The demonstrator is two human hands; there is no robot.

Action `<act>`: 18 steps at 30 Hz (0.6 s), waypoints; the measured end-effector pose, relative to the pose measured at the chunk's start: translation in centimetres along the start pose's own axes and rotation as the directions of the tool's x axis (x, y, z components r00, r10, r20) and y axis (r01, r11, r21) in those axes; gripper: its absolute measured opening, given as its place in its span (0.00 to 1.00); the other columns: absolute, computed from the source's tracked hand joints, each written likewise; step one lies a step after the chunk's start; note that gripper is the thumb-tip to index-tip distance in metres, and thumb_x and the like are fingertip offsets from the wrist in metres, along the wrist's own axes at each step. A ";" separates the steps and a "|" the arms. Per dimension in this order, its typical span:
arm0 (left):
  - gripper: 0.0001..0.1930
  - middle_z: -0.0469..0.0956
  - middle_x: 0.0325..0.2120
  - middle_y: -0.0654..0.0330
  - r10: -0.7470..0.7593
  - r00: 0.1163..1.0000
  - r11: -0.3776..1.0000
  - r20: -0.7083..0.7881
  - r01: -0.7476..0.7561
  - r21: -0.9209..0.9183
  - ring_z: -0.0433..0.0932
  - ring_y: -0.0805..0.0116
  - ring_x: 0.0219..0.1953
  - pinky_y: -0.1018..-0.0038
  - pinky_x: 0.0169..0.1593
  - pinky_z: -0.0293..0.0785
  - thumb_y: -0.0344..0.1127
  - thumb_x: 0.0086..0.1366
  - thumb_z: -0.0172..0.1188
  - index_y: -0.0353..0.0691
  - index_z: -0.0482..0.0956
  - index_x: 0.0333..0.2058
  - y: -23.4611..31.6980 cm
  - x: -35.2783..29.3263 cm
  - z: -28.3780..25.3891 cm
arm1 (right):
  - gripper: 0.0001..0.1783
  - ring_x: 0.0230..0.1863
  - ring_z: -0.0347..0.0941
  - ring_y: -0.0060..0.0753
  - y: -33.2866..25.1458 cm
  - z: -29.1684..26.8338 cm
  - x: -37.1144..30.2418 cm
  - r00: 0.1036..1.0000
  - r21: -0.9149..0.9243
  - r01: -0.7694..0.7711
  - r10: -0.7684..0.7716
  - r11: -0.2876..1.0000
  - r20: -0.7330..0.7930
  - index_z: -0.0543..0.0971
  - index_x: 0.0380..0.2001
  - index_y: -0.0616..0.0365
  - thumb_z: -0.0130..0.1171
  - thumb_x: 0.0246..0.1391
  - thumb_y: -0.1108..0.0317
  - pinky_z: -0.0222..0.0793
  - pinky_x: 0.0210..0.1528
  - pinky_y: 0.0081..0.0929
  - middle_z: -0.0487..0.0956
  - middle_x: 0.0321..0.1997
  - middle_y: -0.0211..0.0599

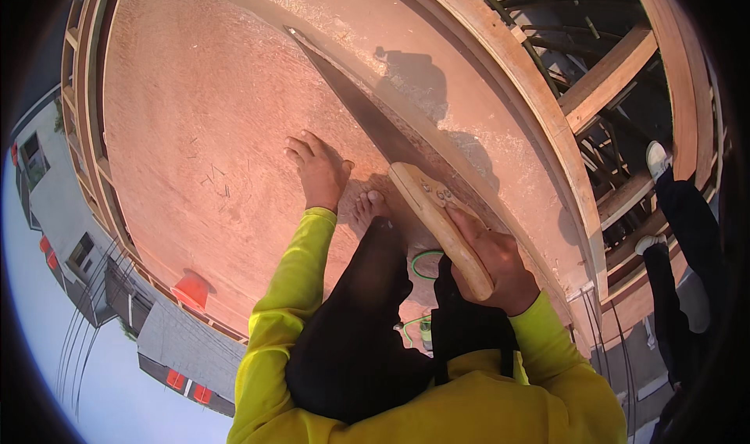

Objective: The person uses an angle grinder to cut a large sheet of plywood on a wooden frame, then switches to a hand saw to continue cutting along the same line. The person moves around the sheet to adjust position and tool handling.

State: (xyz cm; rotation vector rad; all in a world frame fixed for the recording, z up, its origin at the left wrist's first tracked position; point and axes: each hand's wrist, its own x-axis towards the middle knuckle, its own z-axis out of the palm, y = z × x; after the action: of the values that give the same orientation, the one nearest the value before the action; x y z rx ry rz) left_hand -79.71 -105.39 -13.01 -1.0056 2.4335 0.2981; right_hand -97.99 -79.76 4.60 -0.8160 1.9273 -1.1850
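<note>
My right hand (500,260) is wrapped around the wooden handle (441,221) of a handsaw. The saw's long dark blade (355,104) points away and to the left, its narrow tip far ahead. It runs along the edge of a reddish plywood sheet (195,116), beside a strip of the board to its right; whether the teeth are in the wood I cannot tell. My left hand (322,170) rests on the plywood left of the saw, fingers spread, holding nothing. Close by, my bare foot (369,209) presses on the sheet.
Several loose nails (219,180) lie on the plywood at left. Sawdust (344,34) covers the board beyond the blade. A green cord (424,264) curls between my legs. An orange object (191,290) sits by the left edge. Open timber framing (609,76) and another person's legs (691,217) are at right.
</note>
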 end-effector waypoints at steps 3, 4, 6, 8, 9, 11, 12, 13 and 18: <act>0.63 0.44 0.67 0.17 -0.006 0.998 1.000 0.055 0.008 -0.028 0.47 0.13 0.68 0.45 0.72 0.55 0.47 0.48 0.78 0.19 0.44 0.69 0.3 -1.6 0.0 | 0.39 0.52 0.80 0.60 1.5 2.4 7.7 0.993 0.181 -0.085 0.070 0.980 0.090 0.69 0.65 0.67 0.70 0.49 0.72 0.77 0.56 0.44 0.80 0.54 0.58; 0.63 0.44 0.67 0.17 -0.008 0.998 1.000 0.067 0.009 -0.020 0.47 0.13 0.68 0.45 0.72 0.54 0.48 0.48 0.78 0.19 0.44 0.69 0.6 -1.1 0.2 | 0.38 0.53 0.80 0.59 1.7 2.8 8.6 0.999 0.140 -0.035 0.030 0.989 0.043 0.69 0.65 0.67 0.69 0.50 0.72 0.77 0.57 0.44 0.80 0.54 0.58; 0.63 0.45 0.66 0.16 0.025 1.000 1.000 0.011 -0.025 0.011 0.47 0.13 0.68 0.44 0.73 0.52 0.49 0.48 0.78 0.17 0.44 0.69 -0.3 0.4 0.7 | 0.37 0.54 0.80 0.59 1.6 4.2 7.6 1.000 0.103 0.014 -0.013 0.995 -0.013 0.69 0.64 0.68 0.68 0.51 0.73 0.76 0.59 0.46 0.80 0.54 0.59; 0.63 0.45 0.66 0.16 0.121 0.993 0.973 0.020 -0.122 0.195 0.48 0.13 0.68 0.45 0.72 0.54 0.48 0.48 0.78 0.18 0.45 0.69 -1.4 0.4 0.8 | 0.36 0.56 0.79 0.59 0.8 2.6 3.4 0.998 0.087 0.051 -0.046 0.995 -0.053 0.68 0.65 0.69 0.67 0.52 0.72 0.75 0.60 0.46 0.80 0.55 0.59; 0.62 0.45 0.66 0.16 0.167 0.986 0.944 0.018 -0.165 0.284 0.48 0.13 0.68 0.45 0.72 0.54 0.47 0.49 0.78 0.18 0.45 0.69 -1.4 1.3 1.0 | 0.36 0.57 0.78 0.58 0.2 1.0 1.4 0.999 0.042 0.046 -0.045 0.998 -0.024 0.69 0.64 0.69 0.67 0.53 0.72 0.74 0.61 0.45 0.79 0.56 0.60; 0.62 0.43 0.67 0.17 -0.022 1.000 0.999 0.006 0.022 -0.042 0.46 0.13 0.68 0.46 0.73 0.53 0.44 0.50 0.77 0.19 0.43 0.69 0.5 0.5 -0.7 | 0.35 0.59 0.78 0.57 0.2 -0.8 0.2 1.000 0.026 0.010 -0.011 1.000 0.016 0.69 0.64 0.68 0.67 0.53 0.72 0.73 0.62 0.44 0.78 0.57 0.61; 0.62 0.43 0.66 0.16 -0.014 1.000 0.999 -0.017 0.013 -0.034 0.47 0.13 0.68 0.46 0.72 0.55 0.45 0.49 0.78 0.20 0.44 0.69 0.9 1.3 -0.6 | 0.35 0.59 0.77 0.57 0.6 -0.7 1.3 0.999 0.073 -0.012 0.009 0.997 0.038 0.69 0.64 0.68 0.67 0.53 0.72 0.73 0.63 0.44 0.78 0.57 0.61; 0.62 0.44 0.66 0.16 0.003 1.000 1.000 -0.012 -0.004 -0.028 0.48 0.13 0.68 0.47 0.71 0.58 0.46 0.49 0.78 0.20 0.44 0.69 1.1 0.9 -0.2 | 0.36 0.59 0.78 0.57 1.6 0.6 5.1 0.997 0.131 -0.054 0.047 0.990 0.057 0.69 0.64 0.68 0.67 0.53 0.72 0.73 0.63 0.43 0.79 0.57 0.61; 0.62 0.43 0.66 0.16 0.014 0.998 0.997 0.062 -0.018 0.079 0.48 0.13 0.68 0.47 0.71 0.58 0.44 0.48 0.79 0.21 0.45 0.70 -2.2 -1.5 2.1 | 0.39 0.57 0.79 0.57 0.7 2.9 3.5 0.995 0.144 -0.086 0.079 0.986 0.053 0.69 0.65 0.68 0.71 0.50 0.72 0.74 0.61 0.43 0.80 0.54 0.60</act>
State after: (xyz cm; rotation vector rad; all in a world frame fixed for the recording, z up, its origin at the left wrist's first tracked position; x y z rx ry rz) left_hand -76.52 -105.27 -14.08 -0.9296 2.3793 0.2326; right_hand -97.58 -83.60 2.20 -0.6748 1.7953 -1.2293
